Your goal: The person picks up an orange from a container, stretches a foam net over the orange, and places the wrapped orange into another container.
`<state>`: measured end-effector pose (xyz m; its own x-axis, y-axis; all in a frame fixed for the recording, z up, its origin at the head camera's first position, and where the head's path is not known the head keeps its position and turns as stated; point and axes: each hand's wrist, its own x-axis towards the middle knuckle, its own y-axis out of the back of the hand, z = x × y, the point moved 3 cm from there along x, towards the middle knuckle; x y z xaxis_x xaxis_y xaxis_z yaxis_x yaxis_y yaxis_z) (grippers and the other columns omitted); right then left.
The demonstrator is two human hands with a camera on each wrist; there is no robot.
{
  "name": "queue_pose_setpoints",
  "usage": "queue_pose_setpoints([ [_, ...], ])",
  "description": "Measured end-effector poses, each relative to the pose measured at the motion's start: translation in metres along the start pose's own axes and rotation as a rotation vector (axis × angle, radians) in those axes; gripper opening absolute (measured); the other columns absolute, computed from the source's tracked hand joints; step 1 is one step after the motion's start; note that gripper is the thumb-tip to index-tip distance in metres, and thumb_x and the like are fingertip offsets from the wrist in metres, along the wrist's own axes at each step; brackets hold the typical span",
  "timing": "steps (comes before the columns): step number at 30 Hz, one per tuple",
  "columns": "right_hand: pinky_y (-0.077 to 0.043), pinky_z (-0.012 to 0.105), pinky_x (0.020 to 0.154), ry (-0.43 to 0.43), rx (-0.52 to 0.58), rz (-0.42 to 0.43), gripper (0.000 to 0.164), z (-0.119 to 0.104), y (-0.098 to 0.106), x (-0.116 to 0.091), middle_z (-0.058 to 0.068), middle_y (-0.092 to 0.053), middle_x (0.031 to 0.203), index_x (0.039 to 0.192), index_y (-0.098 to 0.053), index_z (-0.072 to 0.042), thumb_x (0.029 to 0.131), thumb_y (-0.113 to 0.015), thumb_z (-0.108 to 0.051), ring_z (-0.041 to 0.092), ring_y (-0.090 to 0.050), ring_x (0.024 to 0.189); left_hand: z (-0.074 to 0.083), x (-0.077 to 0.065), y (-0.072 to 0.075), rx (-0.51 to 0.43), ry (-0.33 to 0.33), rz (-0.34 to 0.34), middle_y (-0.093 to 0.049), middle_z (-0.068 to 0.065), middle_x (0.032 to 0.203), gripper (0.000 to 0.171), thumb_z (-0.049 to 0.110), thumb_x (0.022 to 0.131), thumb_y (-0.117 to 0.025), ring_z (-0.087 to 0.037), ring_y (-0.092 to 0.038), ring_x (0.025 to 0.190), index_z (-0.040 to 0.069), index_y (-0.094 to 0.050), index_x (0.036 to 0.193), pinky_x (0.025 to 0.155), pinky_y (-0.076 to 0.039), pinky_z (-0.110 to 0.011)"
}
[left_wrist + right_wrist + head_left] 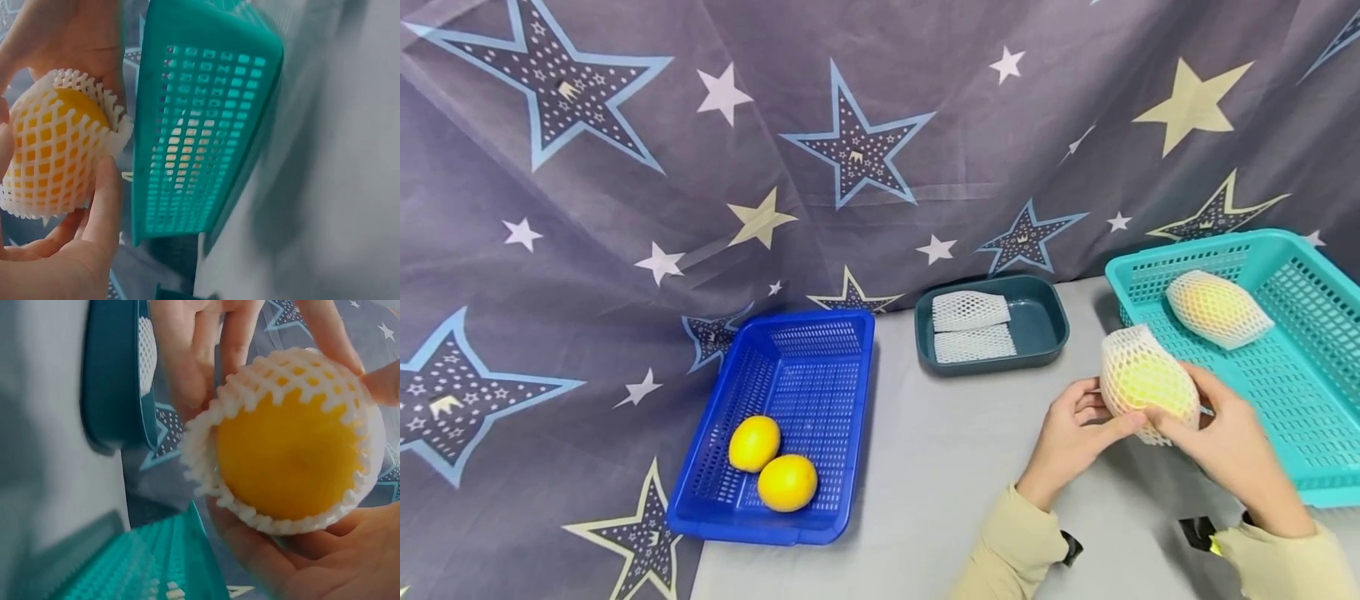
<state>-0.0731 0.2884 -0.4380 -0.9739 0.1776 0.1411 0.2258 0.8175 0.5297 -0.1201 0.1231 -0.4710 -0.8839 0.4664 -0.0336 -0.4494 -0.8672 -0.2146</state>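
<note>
Both hands hold a round yellow-orange fruit in a white foam net sleeve (pixel 1150 379), raised above the table beside the turquoise basket. The left hand (pixel 1070 437) grips it from the left, thumb on the near side. From the right, the right hand (pixel 1228 425) holds it, its thumb close to the left one. In the right wrist view, bare yellow-orange fruit (pixel 287 459) shows through the sleeve's open end. Another netted fruit (pixel 1217 308) lies in the turquoise basket (pixel 1300 425).
A blue basket (pixel 767 531) on the left holds two bare yellow-orange fruits (pixel 771 467). At the back, a dark teal dish (pixel 1041 325) contains two flat white net sleeves (pixel 972 325). Behind the grey table (pixel 917 483) hangs a star-patterned cloth (pixel 880 233).
</note>
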Motion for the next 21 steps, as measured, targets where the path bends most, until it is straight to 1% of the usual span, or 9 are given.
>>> queue_pose_setpoints([
  [3, -0.043, 0.006, 0.061, -0.035, -0.028, 0.027, 0.069, 0.005, 0.007, -0.001, 0.021, -0.053, 0.123, 0.147, -0.040, 0.005, 0.090, -0.072, -0.020, -0.018, -0.041, 0.089, -0.004, 0.005, -0.009, -0.029, -0.001, -0.044, -0.065, 0.014, 0.100, 0.044, 0.002, 0.087, -0.073, -0.003, -0.066, 0.093, 0.013, -0.059, 0.128, 0.078, -0.054, -0.016],
  [6, -0.040, 0.006, 0.058, -0.059, -0.070, 0.054, 0.072, 0.007, 0.013, -0.003, 0.032, -0.051, 0.127, 0.147, -0.038, 0.006, 0.091, -0.072, -0.023, -0.021, -0.036, 0.087, -0.009, 0.007, -0.018, -0.057, 0.014, -0.077, -0.066, 0.015, 0.100, 0.044, 0.001, 0.087, -0.072, -0.002, -0.066, 0.094, 0.016, -0.059, 0.127, 0.079, -0.054, -0.016],
  [8, -0.039, 0.006, 0.057, -0.063, -0.090, 0.070, 0.071, 0.008, 0.016, -0.003, 0.035, -0.051, 0.127, 0.147, -0.038, 0.007, 0.091, -0.071, -0.023, -0.022, -0.034, 0.086, -0.013, 0.008, -0.022, -0.065, 0.023, -0.111, -0.066, 0.015, 0.103, 0.046, 0.001, 0.087, -0.072, 0.000, -0.065, 0.094, 0.018, -0.059, 0.127, 0.080, -0.053, -0.016],
  [10, -0.038, 0.004, 0.057, -0.065, -0.106, 0.081, 0.071, 0.009, 0.020, -0.003, 0.036, -0.050, 0.127, 0.146, -0.038, 0.007, 0.092, -0.070, -0.024, -0.023, -0.032, 0.086, -0.015, 0.008, -0.027, -0.066, 0.030, -0.162, -0.065, 0.015, 0.107, 0.049, -0.003, 0.086, -0.072, 0.001, -0.064, 0.096, 0.019, -0.057, 0.128, 0.082, -0.053, -0.016],
  [13, -0.035, 0.003, 0.057, -0.060, -0.126, 0.100, 0.069, 0.008, 0.026, -0.002, 0.036, -0.050, 0.126, 0.146, -0.039, 0.008, 0.092, -0.070, -0.023, -0.023, -0.031, 0.086, -0.020, 0.008, -0.033, -0.030, 0.037, -0.248, -0.061, 0.015, 0.117, 0.056, -0.007, 0.086, -0.070, 0.002, -0.063, 0.102, 0.018, -0.053, 0.133, 0.084, -0.054, -0.017],
  [15, -0.034, 0.002, 0.058, -0.058, -0.130, 0.109, 0.069, 0.007, 0.030, -0.001, 0.035, -0.050, 0.127, 0.146, -0.039, 0.007, 0.092, -0.069, -0.023, -0.023, -0.030, 0.087, -0.024, 0.008, -0.038, -0.006, 0.045, -0.283, -0.060, 0.015, 0.120, 0.060, -0.009, 0.086, -0.069, 0.002, -0.062, 0.103, 0.017, -0.051, 0.136, 0.085, -0.054, -0.017],
  [18, -0.034, 0.002, 0.058, -0.045, -0.136, 0.132, 0.067, 0.005, 0.035, 0.003, 0.031, -0.050, 0.125, 0.145, -0.041, 0.007, 0.092, -0.070, -0.022, -0.022, -0.032, 0.086, -0.029, 0.010, -0.047, 0.040, 0.071, -0.292, -0.059, 0.017, 0.118, 0.061, -0.008, 0.087, -0.069, 0.003, -0.062, 0.101, 0.018, -0.051, 0.138, 0.083, -0.054, -0.017],
  [21, -0.035, 0.002, 0.057, -0.020, -0.138, 0.157, 0.065, 0.003, 0.042, 0.007, 0.028, -0.051, 0.120, 0.144, -0.042, 0.007, 0.091, -0.070, -0.019, -0.021, -0.034, 0.084, -0.033, 0.012, -0.055, 0.080, 0.111, -0.257, -0.058, 0.018, 0.110, 0.060, -0.004, 0.087, -0.070, 0.003, -0.062, 0.096, 0.020, -0.051, 0.138, 0.080, -0.054, -0.017],
])
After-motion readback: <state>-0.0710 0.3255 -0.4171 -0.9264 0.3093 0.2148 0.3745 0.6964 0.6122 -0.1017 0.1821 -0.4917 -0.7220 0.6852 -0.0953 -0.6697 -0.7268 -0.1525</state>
